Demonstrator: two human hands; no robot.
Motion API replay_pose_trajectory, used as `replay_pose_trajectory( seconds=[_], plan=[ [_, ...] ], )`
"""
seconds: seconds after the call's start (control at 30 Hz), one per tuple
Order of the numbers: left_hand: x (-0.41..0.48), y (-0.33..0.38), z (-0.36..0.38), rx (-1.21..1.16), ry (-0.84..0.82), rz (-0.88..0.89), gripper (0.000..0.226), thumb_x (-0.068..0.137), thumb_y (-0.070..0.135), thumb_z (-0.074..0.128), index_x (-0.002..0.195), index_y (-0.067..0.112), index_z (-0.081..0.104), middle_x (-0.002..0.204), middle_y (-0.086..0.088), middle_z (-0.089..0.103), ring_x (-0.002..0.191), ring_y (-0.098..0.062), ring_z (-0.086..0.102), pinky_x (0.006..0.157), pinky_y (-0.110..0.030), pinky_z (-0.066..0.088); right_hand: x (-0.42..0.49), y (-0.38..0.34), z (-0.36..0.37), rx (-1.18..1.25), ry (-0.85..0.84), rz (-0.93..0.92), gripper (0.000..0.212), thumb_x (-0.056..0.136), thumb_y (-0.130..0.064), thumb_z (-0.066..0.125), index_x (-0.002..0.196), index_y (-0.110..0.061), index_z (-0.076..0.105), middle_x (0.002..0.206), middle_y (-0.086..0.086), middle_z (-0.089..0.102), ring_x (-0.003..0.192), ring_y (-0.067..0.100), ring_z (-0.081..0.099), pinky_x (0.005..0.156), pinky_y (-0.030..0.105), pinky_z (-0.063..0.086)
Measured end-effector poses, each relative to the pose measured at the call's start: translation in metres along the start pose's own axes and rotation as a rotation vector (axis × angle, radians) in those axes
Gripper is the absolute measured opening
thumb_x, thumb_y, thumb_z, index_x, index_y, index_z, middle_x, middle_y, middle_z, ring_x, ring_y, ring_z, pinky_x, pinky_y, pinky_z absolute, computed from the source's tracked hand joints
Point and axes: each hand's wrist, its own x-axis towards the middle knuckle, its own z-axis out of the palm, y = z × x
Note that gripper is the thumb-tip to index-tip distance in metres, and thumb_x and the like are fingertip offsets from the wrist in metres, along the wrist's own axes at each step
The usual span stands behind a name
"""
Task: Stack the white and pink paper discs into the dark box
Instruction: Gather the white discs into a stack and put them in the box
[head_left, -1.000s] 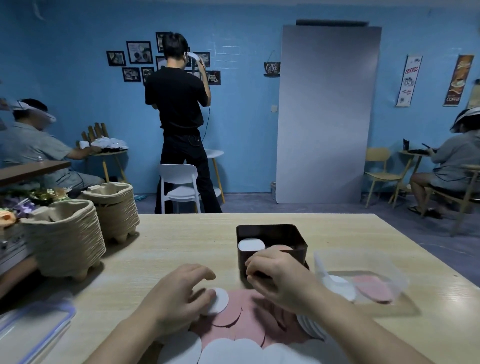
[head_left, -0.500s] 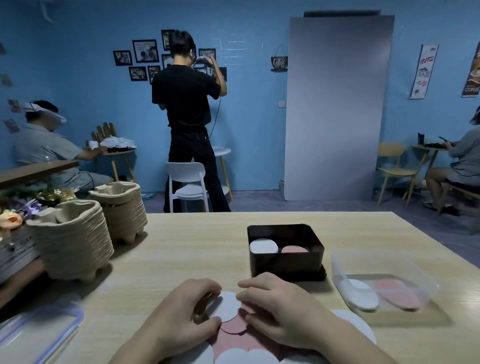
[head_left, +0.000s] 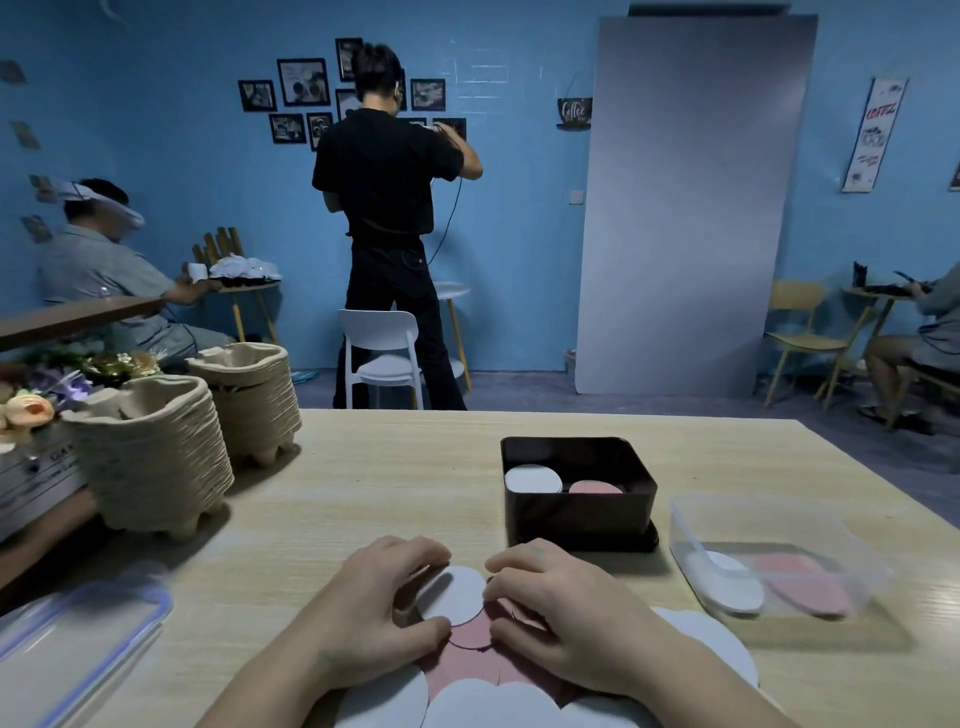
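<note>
Pinches a white disc (head_left: 452, 595) with the left hand (head_left: 363, 613): thumb at the near edge, fingers curled over the far edge, likely to peel it clear of the pile before lifting. Holds it just this side of the box (head_left: 576, 519), slightly left of it, overlapping the pink discs (head_left: 470, 636) underneath. Rests the right hand (head_left: 566, 618) on those pink discs, fingers curled, fingertips at the white disc's right edge. Cannot tell whether pinching a pink one or only pinning the pile. Probably steadies the loose paper to avoid lifting several sheets at once.

Already inside the box: a white stack (head_left: 532, 478) on the left, a pink stack (head_left: 595, 487) on the right, colours kept apart. Far from done, judging by more white discs (head_left: 488, 706) fanned out nearer than the box, at the front edge of the table (head_left: 389, 493).

Just right of the box: a clear tub (head_left: 680, 535) with 1 white and 1 pink disc inside. Well left of the box: 2 stacks of pulp trays (head_left: 156, 462), flowers (head_left: 31, 410) further left. Left of the box and nearer: a clear lid (head_left: 78, 639). Beyond the box, across the room: a standing person (head_left: 389, 218), a white chair (head_left: 382, 353).

Between disc and box, nothing but the box's near wall. Calls for lifting over that rim, then lowering flat onto the white stack.
</note>
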Motion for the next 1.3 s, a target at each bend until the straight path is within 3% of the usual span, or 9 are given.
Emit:
replay_pose_trajectory(
  seconds=[0.37,0.57,0.83,0.97,1.1,1.3],
  plan=[
    [0.002,-0.002,0.003,-0.101,0.031,-0.029,0.045,0.073,0.046,0.075,0.113,0.046,0.054,0.109,0.022,0.062,0.112,0.001,0.059,0.095,-0.031,0.052,0.000,-0.003,-0.002,0.023,0.007,0.023,0.033,0.097,-0.060,0.043,0.119,-0.038,0.056,0.140,-0.026,0.046,0.132,-0.007,0.036,0.098,0.028,0.049],
    [0.007,0.002,0.008,-0.105,-0.006,0.017,0.047,0.074,0.055,0.075,0.115,0.049,0.052,0.111,0.025,0.061,0.113,0.000,0.059,0.094,-0.030,0.052,0.006,-0.006,-0.006,0.110,-0.049,0.044,0.040,0.092,-0.067,0.051,0.119,-0.039,0.055,0.144,-0.028,0.045,0.134,-0.013,0.032,0.106,0.026,0.044],
    [0.003,0.001,0.003,-0.036,-0.010,0.037,0.046,0.074,0.061,0.072,0.113,0.046,0.054,0.105,0.022,0.058,0.102,0.000,0.055,0.088,-0.029,0.050,0.013,-0.006,-0.002,0.174,-0.038,0.065,0.036,0.082,-0.061,0.066,0.090,-0.028,0.052,0.101,-0.018,0.056,0.112,0.002,0.049,0.093,0.030,0.048],
    [0.001,0.001,0.001,-0.061,-0.026,0.022,0.047,0.073,0.060,0.074,0.113,0.045,0.055,0.105,0.020,0.059,0.102,0.000,0.055,0.089,-0.029,0.050,0.012,-0.004,-0.002,0.235,0.012,0.083,0.028,0.079,-0.051,0.073,0.091,-0.035,0.054,0.107,-0.017,0.058,0.109,0.006,0.054,0.093,0.029,0.048],
    [0.003,0.001,0.003,-0.088,-0.024,0.019,0.049,0.071,0.059,0.077,0.114,0.046,0.058,0.107,0.022,0.062,0.106,0.001,0.058,0.092,-0.029,0.051,0.012,-0.004,-0.002,0.241,-0.034,0.110,0.037,0.079,-0.056,0.073,0.101,-0.032,0.057,0.124,-0.017,0.059,0.124,-0.003,0.046,0.102,0.024,0.042],
    [0.003,-0.001,0.005,-0.175,0.003,-0.010,0.049,0.071,0.047,0.081,0.115,0.046,0.058,0.110,0.027,0.066,0.113,-0.001,0.061,0.096,-0.032,0.053,0.012,-0.007,-0.002,0.224,-0.030,0.130,0.033,0.079,-0.056,0.069,0.094,-0.032,0.053,0.113,-0.016,0.061,0.117,0.002,0.048,0.096,0.027,0.046]
  ],
)
